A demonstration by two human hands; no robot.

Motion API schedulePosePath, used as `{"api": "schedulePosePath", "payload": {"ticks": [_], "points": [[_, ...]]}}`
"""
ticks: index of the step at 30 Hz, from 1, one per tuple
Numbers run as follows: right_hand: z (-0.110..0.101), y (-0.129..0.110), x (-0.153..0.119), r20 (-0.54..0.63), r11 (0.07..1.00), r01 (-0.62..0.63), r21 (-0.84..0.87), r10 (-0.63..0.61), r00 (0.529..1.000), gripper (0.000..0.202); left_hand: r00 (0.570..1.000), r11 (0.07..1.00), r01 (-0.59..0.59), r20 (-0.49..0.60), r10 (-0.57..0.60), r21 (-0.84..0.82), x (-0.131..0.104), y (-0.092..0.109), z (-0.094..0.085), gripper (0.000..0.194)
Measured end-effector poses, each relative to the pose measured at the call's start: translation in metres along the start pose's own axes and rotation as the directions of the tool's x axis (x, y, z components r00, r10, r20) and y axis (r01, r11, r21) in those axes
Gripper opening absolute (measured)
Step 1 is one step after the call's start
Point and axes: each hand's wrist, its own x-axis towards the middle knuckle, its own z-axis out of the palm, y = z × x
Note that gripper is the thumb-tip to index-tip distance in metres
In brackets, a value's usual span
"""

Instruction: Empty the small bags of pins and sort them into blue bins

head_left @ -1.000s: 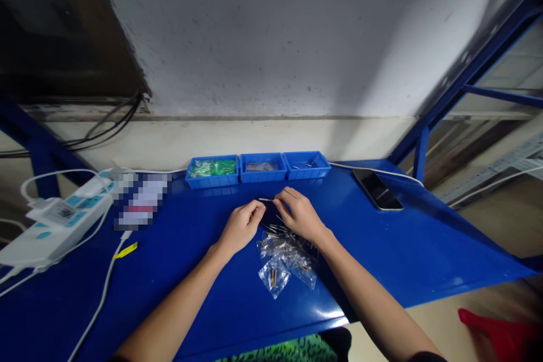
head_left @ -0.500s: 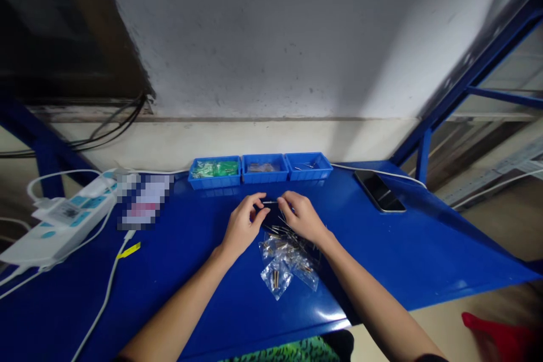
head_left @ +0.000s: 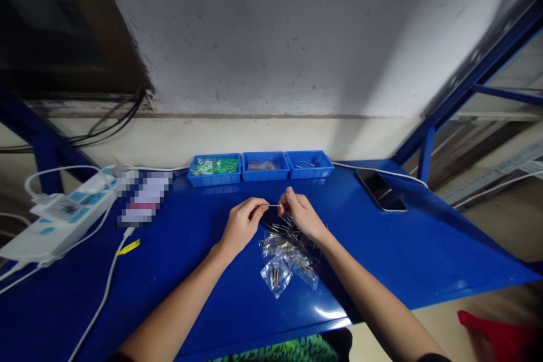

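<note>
Between the fingertips of my left hand (head_left: 245, 219) is one end of a thin metal rod (head_left: 274, 205), held level and pointing right. My right hand (head_left: 302, 214) is closed at the rod's other end, its fingers curled and the thumb side raised. More thin rods (head_left: 287, 218) show just below those curled fingers; whether the hand grips them too, I cannot tell. Under and in front of my right hand lies a pile of loose dark and silver rods (head_left: 278, 228). Nearer me are small clear plastic bags (head_left: 276, 277) with brass-coloured pins inside.
Three blue bins stand along the wall: one with green packets (head_left: 215, 181), one with clear bags (head_left: 266, 175), one with a few rods (head_left: 311, 172). A black phone (head_left: 382, 191) lies right. A white power strip (head_left: 55, 232), cables and a blurred-out device (head_left: 146, 198) occupy the left.
My right hand has turned, its thumb side now higher and the fingers curled lower. The left fingers have closed together, and more of the rod shows level between my hands.
</note>
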Motion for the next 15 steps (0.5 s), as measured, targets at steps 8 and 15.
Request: {"api": "schedulePosePath", "payload": {"ticks": [8, 15], "points": [[0.017, 0.005, -0.001, -0.026, 0.985, -0.087, 0.148, 0.092, 0.995, 0.057, 1.0, 0.999, 0.024, -0.008, -0.023, 0.032, -0.001, 0.002, 0.003, 0.01], [0.018, 0.001, -0.002, -0.067, 1.0, -0.019, 0.003, 0.02, 0.998, 0.058, 0.998, 0.998, 0.051, 0.018, -0.052, 0.042, -0.002, 0.003, 0.003, 0.01]]}}
